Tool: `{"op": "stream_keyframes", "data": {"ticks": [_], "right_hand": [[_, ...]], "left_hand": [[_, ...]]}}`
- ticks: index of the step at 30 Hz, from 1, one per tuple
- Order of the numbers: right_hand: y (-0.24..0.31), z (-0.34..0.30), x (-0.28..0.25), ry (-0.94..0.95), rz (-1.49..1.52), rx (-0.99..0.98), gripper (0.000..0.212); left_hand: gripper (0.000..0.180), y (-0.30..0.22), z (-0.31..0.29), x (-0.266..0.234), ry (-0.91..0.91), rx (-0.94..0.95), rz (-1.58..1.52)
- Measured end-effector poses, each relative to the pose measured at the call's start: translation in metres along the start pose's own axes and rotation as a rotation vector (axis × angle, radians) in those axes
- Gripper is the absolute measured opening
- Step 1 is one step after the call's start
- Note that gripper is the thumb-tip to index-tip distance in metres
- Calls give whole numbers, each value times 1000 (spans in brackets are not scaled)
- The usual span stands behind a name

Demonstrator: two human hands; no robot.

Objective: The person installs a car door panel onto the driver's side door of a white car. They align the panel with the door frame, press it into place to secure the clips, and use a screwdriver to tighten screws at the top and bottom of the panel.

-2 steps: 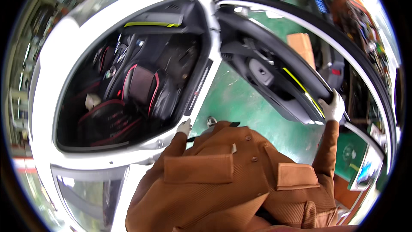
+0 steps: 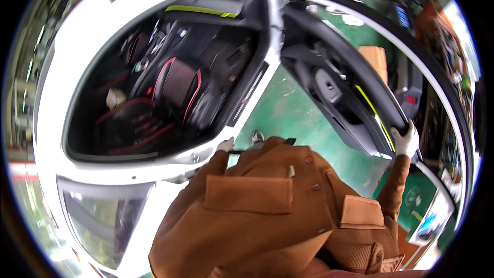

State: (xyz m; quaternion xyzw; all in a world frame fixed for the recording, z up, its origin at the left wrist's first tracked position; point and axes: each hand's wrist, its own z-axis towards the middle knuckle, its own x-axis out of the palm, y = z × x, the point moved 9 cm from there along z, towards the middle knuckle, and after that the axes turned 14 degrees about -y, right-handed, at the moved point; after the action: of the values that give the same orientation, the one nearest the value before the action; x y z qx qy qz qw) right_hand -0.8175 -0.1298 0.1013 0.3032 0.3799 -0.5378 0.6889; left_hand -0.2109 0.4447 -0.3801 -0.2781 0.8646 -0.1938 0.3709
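A white car (image 2: 170, 172) stands on my left with its doorway uncovered, and its swung-out car door (image 2: 309, 51) is on my right. White gloves cover both hands. My right hand (image 2: 407, 140) is closed around the upper edge of the door near its free end, thumb on the inner side. Down by the rear of the door opening, my left hand (image 2: 225, 144) lies against the white body with its fingers stretched out. The dark door panel has a yellow-green strip (image 2: 374, 113) and a grey handle area.
Inside the car is a black seat (image 2: 177, 85) with red piping. A crumpled pale item (image 2: 116, 98) lies farther in. A cardboard box (image 2: 374, 62) stands beyond the door on the green floor (image 2: 275, 103). Cluttered shelves (image 2: 442, 46) line the right side. My shoe (image 2: 258, 136) shows below.
The whole view has shifted a little, so the door and the seat appear farther right. Both hands keep their places on the car and the door.
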Motion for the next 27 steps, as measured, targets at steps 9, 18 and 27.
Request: {"op": "stream_keyframes", "data": {"ticks": [9,18,27], "right_hand": [[97,44,83,92,-92,-83,89],[310,124,126,236,-94,-233,104],[299,122,138,148,-36,-233,93]], "left_hand": [[82,148,21,16,318,445,844],[57,115,24,-1,81,-395,-247],[68,-41,114,-95,-306,140,194]]}}
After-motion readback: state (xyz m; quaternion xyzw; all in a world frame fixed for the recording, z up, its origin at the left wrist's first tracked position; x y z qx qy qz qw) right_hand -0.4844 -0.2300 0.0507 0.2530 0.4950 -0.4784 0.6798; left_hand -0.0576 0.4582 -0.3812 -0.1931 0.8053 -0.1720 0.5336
